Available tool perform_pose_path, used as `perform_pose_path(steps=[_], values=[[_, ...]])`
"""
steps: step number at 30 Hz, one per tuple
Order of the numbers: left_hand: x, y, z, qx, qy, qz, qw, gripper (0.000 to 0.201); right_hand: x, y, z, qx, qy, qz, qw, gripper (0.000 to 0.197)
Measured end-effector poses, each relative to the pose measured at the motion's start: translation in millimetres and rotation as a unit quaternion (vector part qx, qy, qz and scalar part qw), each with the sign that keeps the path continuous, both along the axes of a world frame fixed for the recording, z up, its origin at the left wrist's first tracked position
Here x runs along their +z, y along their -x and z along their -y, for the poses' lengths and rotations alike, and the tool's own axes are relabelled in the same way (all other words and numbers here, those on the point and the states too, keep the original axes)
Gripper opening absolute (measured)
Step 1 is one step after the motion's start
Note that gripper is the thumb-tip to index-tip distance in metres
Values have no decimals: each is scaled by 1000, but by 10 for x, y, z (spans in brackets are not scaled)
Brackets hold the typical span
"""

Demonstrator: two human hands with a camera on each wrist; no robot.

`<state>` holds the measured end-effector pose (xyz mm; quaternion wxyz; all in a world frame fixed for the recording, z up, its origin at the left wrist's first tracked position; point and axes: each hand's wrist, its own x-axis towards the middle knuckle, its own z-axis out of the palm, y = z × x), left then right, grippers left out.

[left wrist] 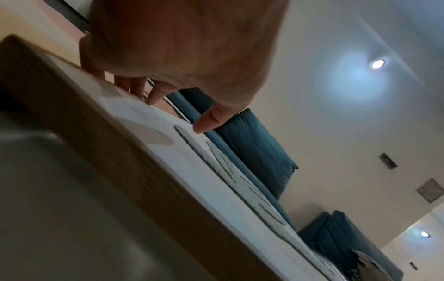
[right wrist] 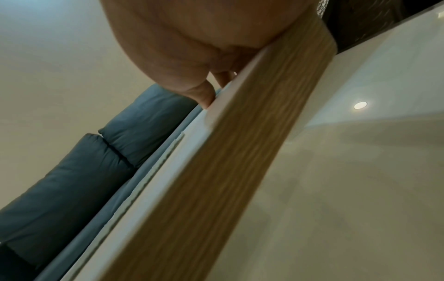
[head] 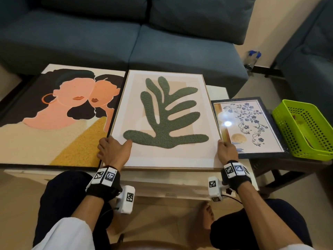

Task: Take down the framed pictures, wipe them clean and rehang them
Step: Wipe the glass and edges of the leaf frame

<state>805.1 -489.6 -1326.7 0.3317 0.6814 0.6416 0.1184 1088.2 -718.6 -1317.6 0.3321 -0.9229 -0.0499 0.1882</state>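
Note:
A leaf picture in a light wooden frame lies flat on the white table, in the middle. My left hand grips its left edge near the front corner, the thumb on the picture face by the green leaf. In the left wrist view the fingers reach down over the far edge of the frame. My right hand grips the right edge, and in the right wrist view the hand holds the wooden frame side. A large picture of two faces lies to the left, a small blue floral picture to the right.
A blue sofa runs along the far side of the table. The floral picture sits on a dark side table beside a green plastic basket. A bottle stands on the floor by the sofa's end. My knees are under the table's front edge.

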Motion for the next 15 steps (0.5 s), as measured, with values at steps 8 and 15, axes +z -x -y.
perform_pose_path(steps=[8,15], values=[[118,122,148,9,3,56,998,72,23,55,8,-2,1,8,1000,45],[114,353,67,113,90,198,970,78,142,-24,19,-6,-8,-32,999,44]])
